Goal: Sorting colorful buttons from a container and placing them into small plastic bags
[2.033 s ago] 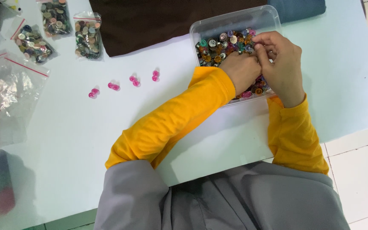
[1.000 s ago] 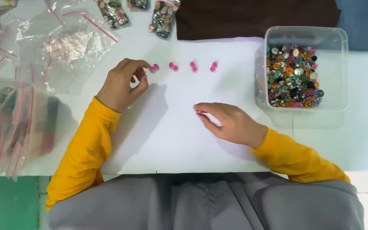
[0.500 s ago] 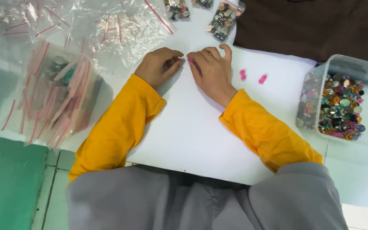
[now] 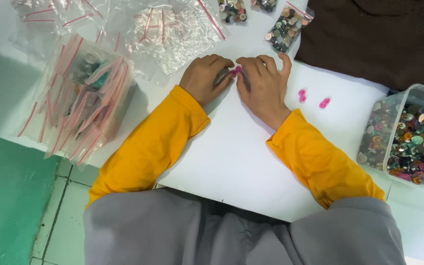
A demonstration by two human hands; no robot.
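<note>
My left hand (image 4: 204, 77) and my right hand (image 4: 261, 87) meet on the white table (image 4: 231, 157), fingertips pinched together on small pink buttons (image 4: 235, 71). Both arms wear yellow sleeves. Two more pairs of pink buttons (image 4: 302, 95) (image 4: 324, 102) lie on the table just right of my right hand. How many buttons sit between my fingers is hidden.
A clear plastic box of mixed buttons (image 4: 402, 140) stands at the right edge. A stack of red-striped zip bags (image 4: 82, 100) lies at the left, more empty bags (image 4: 168, 29) behind it. Small filled button bags (image 4: 285, 23) lie at the back, beside a dark brown cloth (image 4: 374, 39).
Both hands came off the button box to the row of pink buttons and have drawn together at its left end, picking some up. The view has shifted left.
</note>
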